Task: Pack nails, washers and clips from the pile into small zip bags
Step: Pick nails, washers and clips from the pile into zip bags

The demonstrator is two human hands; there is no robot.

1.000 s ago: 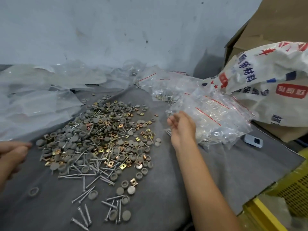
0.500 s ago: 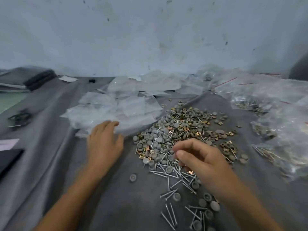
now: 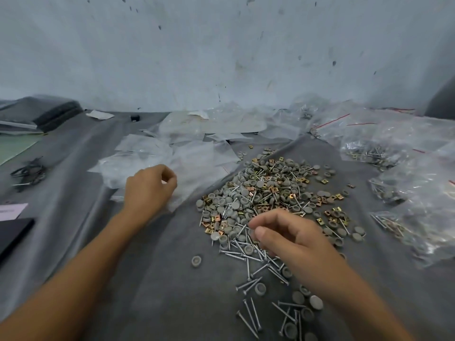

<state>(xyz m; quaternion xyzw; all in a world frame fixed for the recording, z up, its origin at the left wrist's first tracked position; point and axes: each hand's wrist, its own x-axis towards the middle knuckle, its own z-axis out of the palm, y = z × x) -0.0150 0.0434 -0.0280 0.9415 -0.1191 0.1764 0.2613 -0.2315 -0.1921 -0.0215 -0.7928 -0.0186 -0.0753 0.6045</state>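
Grey cloth (image 3: 152, 291) covers the bench. The pile (image 3: 266, 193) of nails, washers and clips sits centre-right on it, with filled zip bags (image 3: 406, 183) to its right and empty zip bags (image 3: 197, 166) flat just behind-left. Left hand (image 3: 147, 188) is on the empty bags, fingers curled, thumb near index; can't tell if a bag is pinched. Right hand (image 3: 295, 237) is over the pile's near edge, fingertips curled down among the nails (image 3: 248, 316); any catch is hidden. Looks like the start of a fresh bag. Next: separate one bag and open its mouth before parts go in.
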